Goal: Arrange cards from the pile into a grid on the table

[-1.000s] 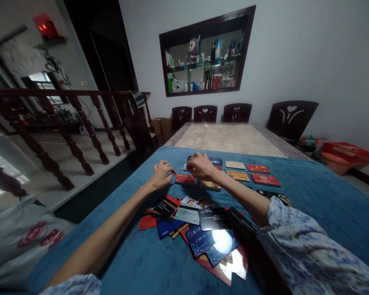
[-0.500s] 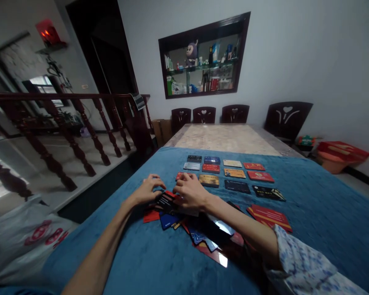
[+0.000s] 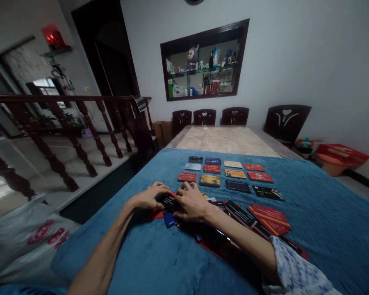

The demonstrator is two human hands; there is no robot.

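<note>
My left hand (image 3: 150, 197) curves its fingers and thumb around the left edge of a loose pile of cards. My right hand (image 3: 192, 203) bends its fingers over the pile's other side, close to the left. A black card (image 3: 168, 203) with pale print lies between the two hands, both gripping at its edges. Under them a blue card (image 3: 169, 219) and a red card (image 3: 155, 214) stick out. More black cards (image 3: 240, 214) with print are fanned beneath and beyond my right forearm, which hides part of the pile.
Beyond my hands, card stacks stand in rows on the blue cloth (image 3: 135, 250), among them a gold stack (image 3: 210, 180) and a black-and-gold stack (image 3: 268, 192). Red cards (image 3: 270, 217) lie fanned at right. White plastic bags (image 3: 27, 241) stand left. Dark chairs (image 3: 285, 121) line the table.
My hands have come lower over the pile, and the right has shifted back from the red stack, uncovering it. The cards under my right forearm have spread to the right.
</note>
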